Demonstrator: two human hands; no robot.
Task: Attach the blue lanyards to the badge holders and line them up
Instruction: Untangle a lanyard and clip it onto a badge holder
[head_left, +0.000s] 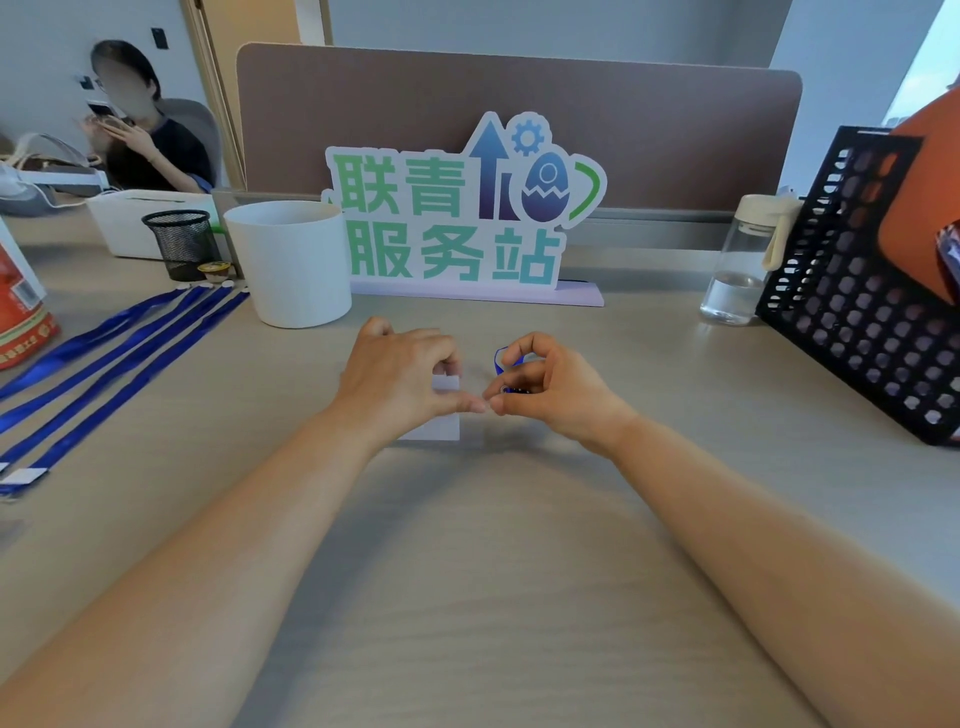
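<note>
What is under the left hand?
A clear badge holder, pinched by the left hand. The hand covers much of its upper part, so its slot cannot be seen.
</note>
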